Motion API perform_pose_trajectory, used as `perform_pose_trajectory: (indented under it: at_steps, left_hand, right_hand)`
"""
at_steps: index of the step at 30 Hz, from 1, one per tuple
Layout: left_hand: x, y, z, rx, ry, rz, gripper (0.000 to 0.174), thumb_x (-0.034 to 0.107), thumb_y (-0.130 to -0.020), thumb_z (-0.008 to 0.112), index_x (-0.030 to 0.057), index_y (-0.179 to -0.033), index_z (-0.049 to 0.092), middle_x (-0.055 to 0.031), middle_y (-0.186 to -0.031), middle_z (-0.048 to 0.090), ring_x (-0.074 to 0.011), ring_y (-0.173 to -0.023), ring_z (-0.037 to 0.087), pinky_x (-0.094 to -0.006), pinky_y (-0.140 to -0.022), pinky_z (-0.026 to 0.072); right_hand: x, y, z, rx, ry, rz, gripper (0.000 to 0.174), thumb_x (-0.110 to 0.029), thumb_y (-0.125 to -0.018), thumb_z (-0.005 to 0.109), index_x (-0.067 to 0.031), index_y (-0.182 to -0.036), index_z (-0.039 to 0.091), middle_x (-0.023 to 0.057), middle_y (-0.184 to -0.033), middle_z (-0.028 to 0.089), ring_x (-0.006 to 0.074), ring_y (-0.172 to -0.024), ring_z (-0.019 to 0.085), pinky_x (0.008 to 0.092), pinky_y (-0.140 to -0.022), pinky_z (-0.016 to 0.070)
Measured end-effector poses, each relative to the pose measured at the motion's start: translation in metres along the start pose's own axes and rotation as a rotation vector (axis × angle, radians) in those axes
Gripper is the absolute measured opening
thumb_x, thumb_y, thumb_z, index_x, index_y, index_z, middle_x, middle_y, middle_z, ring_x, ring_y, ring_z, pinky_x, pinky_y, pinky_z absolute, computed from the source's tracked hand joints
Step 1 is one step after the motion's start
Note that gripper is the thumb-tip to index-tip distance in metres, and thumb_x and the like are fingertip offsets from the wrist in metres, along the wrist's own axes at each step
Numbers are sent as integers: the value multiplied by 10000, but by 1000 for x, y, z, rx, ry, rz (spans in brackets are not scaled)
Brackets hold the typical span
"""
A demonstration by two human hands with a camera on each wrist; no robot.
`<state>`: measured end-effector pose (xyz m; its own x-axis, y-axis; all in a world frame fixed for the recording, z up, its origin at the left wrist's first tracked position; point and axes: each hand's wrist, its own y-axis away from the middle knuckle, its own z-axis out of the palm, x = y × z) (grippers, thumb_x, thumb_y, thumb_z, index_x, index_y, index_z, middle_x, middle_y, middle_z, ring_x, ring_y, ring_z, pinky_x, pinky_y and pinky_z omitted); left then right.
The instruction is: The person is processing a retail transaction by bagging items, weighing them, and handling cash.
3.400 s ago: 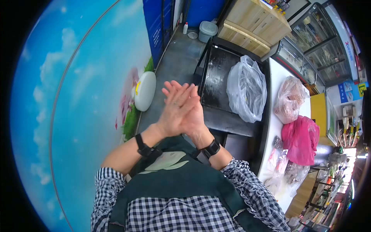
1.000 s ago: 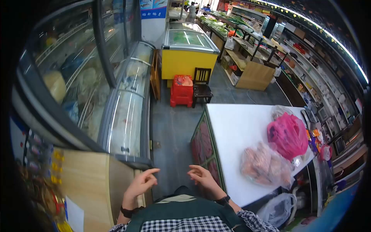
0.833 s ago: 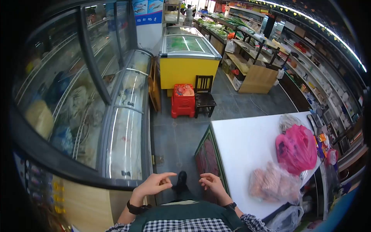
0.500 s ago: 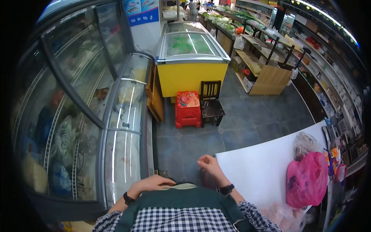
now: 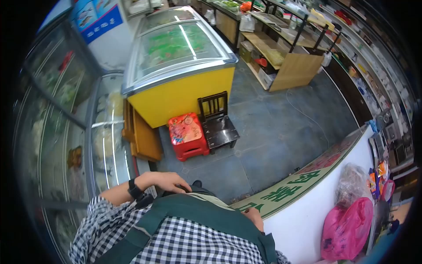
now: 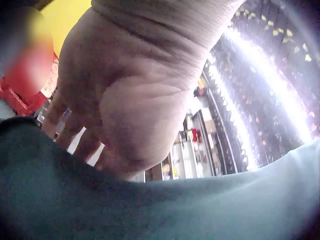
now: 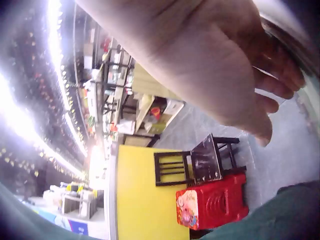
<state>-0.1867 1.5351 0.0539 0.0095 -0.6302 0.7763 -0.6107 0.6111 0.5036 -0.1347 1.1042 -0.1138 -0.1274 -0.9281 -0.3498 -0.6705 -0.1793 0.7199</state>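
Released grips, as my remote view shows: left hand loose-fingered against the green apron, right hand near its right side, both seemingly relaxed because neither carries anything; pink bag farther right of the apron, white counter bearing its weight.

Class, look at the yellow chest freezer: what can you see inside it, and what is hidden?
Through the glass lid, something green shows, too blurred to name. The yellow front hides whatever lies lower.
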Motion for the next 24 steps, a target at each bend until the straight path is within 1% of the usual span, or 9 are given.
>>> perform_pose_trajectory:
  at_steps: [5,11,14,18,19,20,22,23,24]
  left_hand:
    - [1,-113,-97,-302,-132,189,390,279,-939,608,48,-1253,610,-168,-1176,664,-303,-1075,639,-382,-892,500]
    - [10,-269,-211,-445,-158,361,338,256,-904,619,57,-1174,661,-145,-1119,693,-282,-1022,663,-372,-877,502]
    - [13,-326,-261,-308,-30,426,323,225,-889,634,42,-1154,664,-146,-1113,689,-282,-1029,656,-372,-881,500]
    - [30,-379,-369,-180,71,470,322,201,-904,642,36,-1180,646,-142,-1133,667,-273,-1041,638,-358,-875,501]
    - [29,-384,-389,-164,114,411,325,193,-921,637,39,-1206,633,-142,-1159,652,-265,-1054,628,-348,-864,505]
    - [17,-385,-411,3,135,492,313,196,-941,621,30,-1206,630,-134,-1165,647,-244,-1051,628,-330,-861,509]
    - [11,-376,-416,76,266,410,323,202,-966,596,43,-1246,617,-109,-1180,646,-213,-1070,625,-320,-881,509]
    - [0,-383,-489,204,358,365,331,204,-971,589,51,-1263,612,-102,-1181,647,-203,-1079,623,-316,-888,507]
    - [5,-379,-491,228,399,337,334,203,-964,598,56,-1264,613,-100,-1178,654,-199,-1065,630,-311,-888,509]
  right_hand:
    - [-10,35,-2,81,-252,301,449,-404,-765,742,19,-914,720,240,-931,697,387,-917,673,444,-822,522]
    - [-21,-52,-106,66,-347,447,432,-392,-774,727,2,-949,711,233,-965,693,383,-950,666,441,-835,520]
    - [-21,-119,-200,60,-237,372,433,-393,-775,721,-6,-970,707,232,-988,690,384,-974,661,438,-847,518]
    - [-48,-234,-405,44,144,175,436,-394,-776,714,-18,-997,701,230,-1019,687,384,-1006,655,435,-864,516]
    - [-34,-288,-438,237,304,-43,403,-360,-757,743,-17,-966,702,213,-955,697,374,-930,670,440,-823,527]
    - [-66,-348,-508,339,329,-150,381,-343,-759,751,-16,-947,695,207,-937,695,374,-922,666,447,-808,524]
    - [-103,-370,-551,432,317,-223,359,-325,-761,760,-14,-928,689,201,-919,693,374,-913,662,454,-793,520]
    - [-181,-438,-630,457,302,-329,362,-325,-768,758,-11,-934,685,201,-927,693,374,-911,661,453,-793,520]
    - [-192,-432,-640,486,253,-369,365,-325,-774,756,-8,-941,682,201,-935,694,373,-910,661,453,-793,520]
